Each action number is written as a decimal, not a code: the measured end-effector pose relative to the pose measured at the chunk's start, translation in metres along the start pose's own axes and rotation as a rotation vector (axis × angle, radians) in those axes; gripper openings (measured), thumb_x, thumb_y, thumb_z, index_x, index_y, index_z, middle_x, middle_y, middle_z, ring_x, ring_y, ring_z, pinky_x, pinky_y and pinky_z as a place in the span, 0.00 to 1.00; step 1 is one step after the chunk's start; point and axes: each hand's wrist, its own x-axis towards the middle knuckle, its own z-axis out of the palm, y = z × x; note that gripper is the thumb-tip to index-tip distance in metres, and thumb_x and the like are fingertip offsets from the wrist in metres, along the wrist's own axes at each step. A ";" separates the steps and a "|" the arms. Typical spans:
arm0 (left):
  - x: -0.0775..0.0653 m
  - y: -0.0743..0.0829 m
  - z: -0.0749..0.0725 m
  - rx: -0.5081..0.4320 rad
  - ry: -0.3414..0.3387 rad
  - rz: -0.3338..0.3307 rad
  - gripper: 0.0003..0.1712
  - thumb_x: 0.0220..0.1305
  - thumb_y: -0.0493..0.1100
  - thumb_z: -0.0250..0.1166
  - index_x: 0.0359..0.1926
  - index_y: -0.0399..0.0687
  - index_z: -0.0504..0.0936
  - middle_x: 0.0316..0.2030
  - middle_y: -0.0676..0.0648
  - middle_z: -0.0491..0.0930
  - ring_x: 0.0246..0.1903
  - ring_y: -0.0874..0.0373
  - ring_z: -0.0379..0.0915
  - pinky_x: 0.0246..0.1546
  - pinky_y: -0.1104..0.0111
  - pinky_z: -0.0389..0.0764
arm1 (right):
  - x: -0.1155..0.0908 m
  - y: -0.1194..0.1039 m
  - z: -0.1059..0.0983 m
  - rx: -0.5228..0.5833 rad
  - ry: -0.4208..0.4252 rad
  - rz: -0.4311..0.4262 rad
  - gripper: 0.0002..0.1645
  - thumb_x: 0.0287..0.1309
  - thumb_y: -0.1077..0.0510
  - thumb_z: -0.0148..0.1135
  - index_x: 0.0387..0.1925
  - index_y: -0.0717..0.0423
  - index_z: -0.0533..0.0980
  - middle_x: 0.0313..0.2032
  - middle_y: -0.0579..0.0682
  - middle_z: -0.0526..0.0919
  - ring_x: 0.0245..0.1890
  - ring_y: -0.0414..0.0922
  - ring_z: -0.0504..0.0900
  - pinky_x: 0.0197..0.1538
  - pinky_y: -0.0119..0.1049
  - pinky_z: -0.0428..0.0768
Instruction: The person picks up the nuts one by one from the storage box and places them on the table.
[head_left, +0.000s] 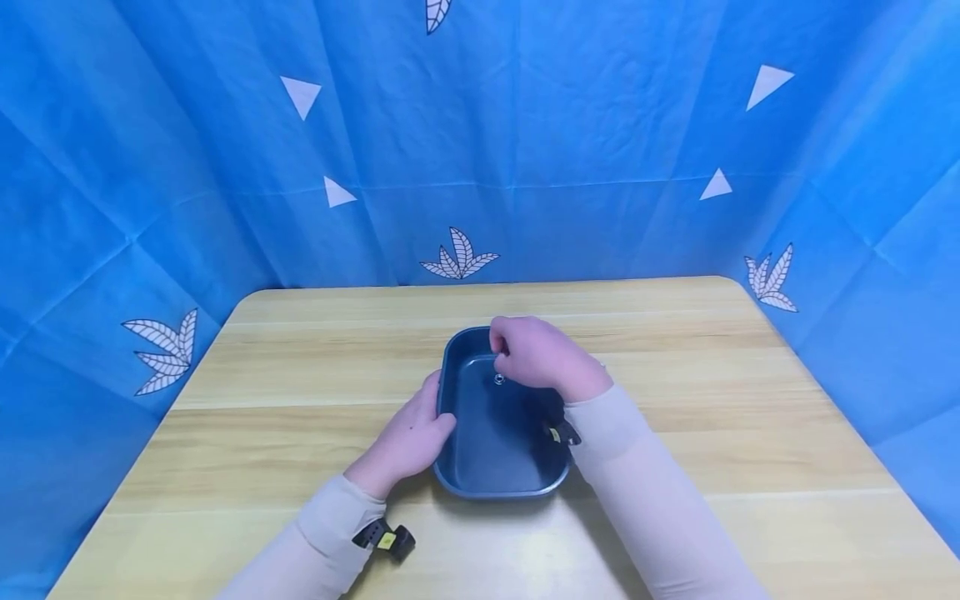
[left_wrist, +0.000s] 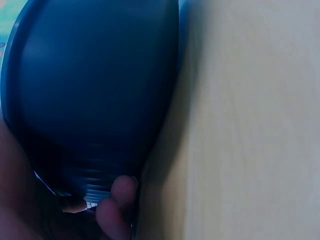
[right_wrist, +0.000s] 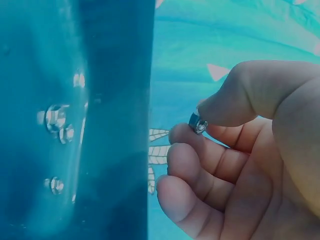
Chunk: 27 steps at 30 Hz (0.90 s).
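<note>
A dark blue plastic bin [head_left: 495, 433] with rounded corners stands on the table. My left hand [head_left: 408, 433] grips its left side, thumb over the rim and fingers against the outer wall. In the left wrist view the fingertips [left_wrist: 117, 205] show beside that wall. My right hand [head_left: 543, 354] is over the bin's far end. Between its thumb and index finger it pinches a small shiny metal nut [right_wrist: 198, 123]. A few more metal nuts [right_wrist: 55, 119] lie on the bin's floor, near its far end in the head view.
The light wood-grain table [head_left: 300, 450] reaches out on both sides of the bin. A blue curtain [head_left: 585, 150] with white leaves and triangles hangs behind the table and along both sides. A dark wrist strap with a small camera [head_left: 393, 540] sits on my left sleeve.
</note>
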 end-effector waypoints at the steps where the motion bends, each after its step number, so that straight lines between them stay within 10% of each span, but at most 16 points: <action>1: 0.000 0.000 0.000 -0.002 0.000 0.000 0.38 0.72 0.41 0.51 0.79 0.52 0.51 0.72 0.49 0.65 0.67 0.50 0.66 0.66 0.47 0.69 | -0.001 -0.001 -0.001 0.001 0.006 -0.010 0.03 0.57 0.60 0.59 0.34 0.49 0.74 0.25 0.46 0.77 0.28 0.45 0.76 0.31 0.38 0.76; 27: -0.002 0.006 0.001 -0.012 -0.001 -0.015 0.40 0.70 0.39 0.51 0.80 0.49 0.49 0.74 0.46 0.61 0.71 0.45 0.60 0.64 0.42 0.67 | -0.051 0.024 -0.050 0.110 0.157 -0.050 0.04 0.64 0.59 0.58 0.38 0.50 0.77 0.27 0.45 0.77 0.27 0.45 0.75 0.34 0.41 0.77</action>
